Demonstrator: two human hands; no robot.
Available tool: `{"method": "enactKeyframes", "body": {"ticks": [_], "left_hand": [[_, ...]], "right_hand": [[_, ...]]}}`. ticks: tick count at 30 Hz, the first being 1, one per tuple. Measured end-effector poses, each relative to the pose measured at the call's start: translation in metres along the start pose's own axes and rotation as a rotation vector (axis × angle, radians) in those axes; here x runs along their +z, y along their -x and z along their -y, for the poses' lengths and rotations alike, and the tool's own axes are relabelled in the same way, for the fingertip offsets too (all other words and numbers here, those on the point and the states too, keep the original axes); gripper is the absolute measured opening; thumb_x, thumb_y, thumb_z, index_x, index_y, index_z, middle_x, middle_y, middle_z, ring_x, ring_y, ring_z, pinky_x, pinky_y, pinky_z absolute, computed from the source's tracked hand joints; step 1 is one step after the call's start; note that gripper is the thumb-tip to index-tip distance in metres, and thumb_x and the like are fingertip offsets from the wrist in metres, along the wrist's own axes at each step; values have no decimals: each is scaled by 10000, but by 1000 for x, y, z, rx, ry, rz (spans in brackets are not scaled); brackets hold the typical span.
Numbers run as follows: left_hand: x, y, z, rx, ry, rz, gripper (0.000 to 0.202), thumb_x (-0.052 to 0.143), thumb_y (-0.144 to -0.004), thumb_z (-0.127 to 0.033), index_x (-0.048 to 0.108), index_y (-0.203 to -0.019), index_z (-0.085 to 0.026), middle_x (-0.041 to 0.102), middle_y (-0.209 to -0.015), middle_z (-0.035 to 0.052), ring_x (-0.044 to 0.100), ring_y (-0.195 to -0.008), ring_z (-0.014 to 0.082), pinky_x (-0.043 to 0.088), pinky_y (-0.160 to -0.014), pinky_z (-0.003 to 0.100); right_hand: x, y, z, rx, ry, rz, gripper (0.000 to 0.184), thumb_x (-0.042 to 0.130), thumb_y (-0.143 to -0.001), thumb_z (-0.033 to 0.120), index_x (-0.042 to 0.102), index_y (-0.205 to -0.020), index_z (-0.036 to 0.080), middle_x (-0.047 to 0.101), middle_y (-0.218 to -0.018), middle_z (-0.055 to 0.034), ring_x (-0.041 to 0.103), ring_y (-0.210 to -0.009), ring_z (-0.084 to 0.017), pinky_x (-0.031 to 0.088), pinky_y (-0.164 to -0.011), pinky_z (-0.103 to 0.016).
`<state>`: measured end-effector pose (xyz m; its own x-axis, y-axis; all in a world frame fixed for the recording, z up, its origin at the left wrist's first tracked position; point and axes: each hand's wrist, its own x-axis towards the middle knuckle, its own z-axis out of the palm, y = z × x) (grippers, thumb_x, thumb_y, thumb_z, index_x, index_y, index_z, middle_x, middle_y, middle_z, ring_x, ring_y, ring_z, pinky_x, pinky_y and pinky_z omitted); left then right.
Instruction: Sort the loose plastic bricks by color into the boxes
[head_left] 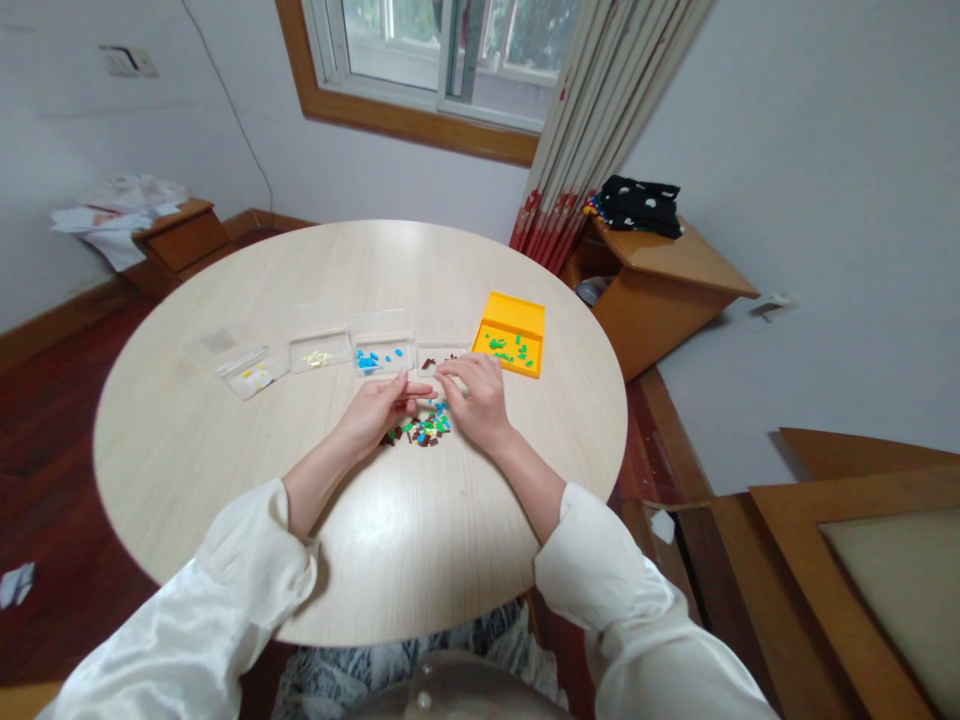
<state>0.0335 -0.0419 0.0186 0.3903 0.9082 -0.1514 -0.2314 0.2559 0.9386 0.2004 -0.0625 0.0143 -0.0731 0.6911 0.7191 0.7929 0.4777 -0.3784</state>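
My left hand [377,410] is held just over the near side of a mixed pile of small plastic pieces [427,430], brown, green, blue and pale yellow. Its fingers stretch toward the right with the palm partly turned up; whether anything lies in it is hidden. Close to those fingertips, my right hand [478,400] has its thumb and fingers drawn together in a pinch, and what is between them is too small to make out. Directly beyond the hands stands a clear box [442,350] with a few brown pieces, partly covered by the right fingers.
In a row stand a yellow case [516,312] with green pieces, a clear box [384,342] with blue pieces, another clear box [320,340] with pale yellow pieces, and a small clear box [244,385] with yellow pieces. All rest on the round wooden table [375,560].
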Motion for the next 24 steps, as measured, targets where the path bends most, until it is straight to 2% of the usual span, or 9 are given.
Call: {"method": "enactKeyframes", "body": {"ticks": [3,5,8,10,14,20,24], "left_hand": [[1,0,-7,13,30,-97,398,657,-756,-473,704,-670,-88,651,-625,88,486,-537,107,421,-588,256],[1,0,-9,17,48,-137,385,638,-786,-439,706,-662,-81,680,-671,114,482,-523,98,423,-584,252],[0,-1,-9,15,68,-173,390,631,-794,-435,700,-646,-82,698,-704,130,477,-502,92,424,-561,250],[-1,-2,-9,22,82,-191,396,638,-783,-450,694,-635,-86,703,-712,130,474,-494,92,424,-540,250],[-4,-3,-9,51,105,-233,403,649,-763,-471,684,-618,-97,698,-686,111,470,-489,90,423,-515,241],[-6,-5,-10,68,111,-286,408,624,-775,-468,659,-603,-100,669,-630,86,480,-482,84,406,-502,221],[-9,-7,-12,129,112,-346,402,595,-792,-444,601,-548,-124,613,-559,47,466,-465,76,400,-508,213]], "right_hand": [[-19,-11,-37,161,131,-250,188,518,-907,315,662,-832,221,690,-865,-42,565,-878,-208,358,-877,-402],[-29,-15,-65,259,194,-330,206,510,-904,326,662,-824,213,686,-869,-53,559,-895,-218,351,-885,-414],[-33,-16,-97,338,222,-317,217,501,-897,317,670,-822,204,691,-874,-65,557,-904,-223,346,-889,-420],[-30,-15,-109,364,219,-279,220,498,-893,313,681,-846,199,699,-900,-74,557,-914,-223,344,-890,-416],[-21,-11,-118,391,230,-228,262,466,-906,323,697,-914,199,710,-945,-81,557,-932,-217,336,-899,-410],[-23,-7,-123,384,231,-260,351,397,-938,351,706,-908,188,714,-923,-94,561,-903,-226,331,-893,-419],[-22,-7,-114,362,227,-288,361,392,-944,366,702,-882,192,711,-892,-93,558,-875,-230,334,-871,-424]]}}
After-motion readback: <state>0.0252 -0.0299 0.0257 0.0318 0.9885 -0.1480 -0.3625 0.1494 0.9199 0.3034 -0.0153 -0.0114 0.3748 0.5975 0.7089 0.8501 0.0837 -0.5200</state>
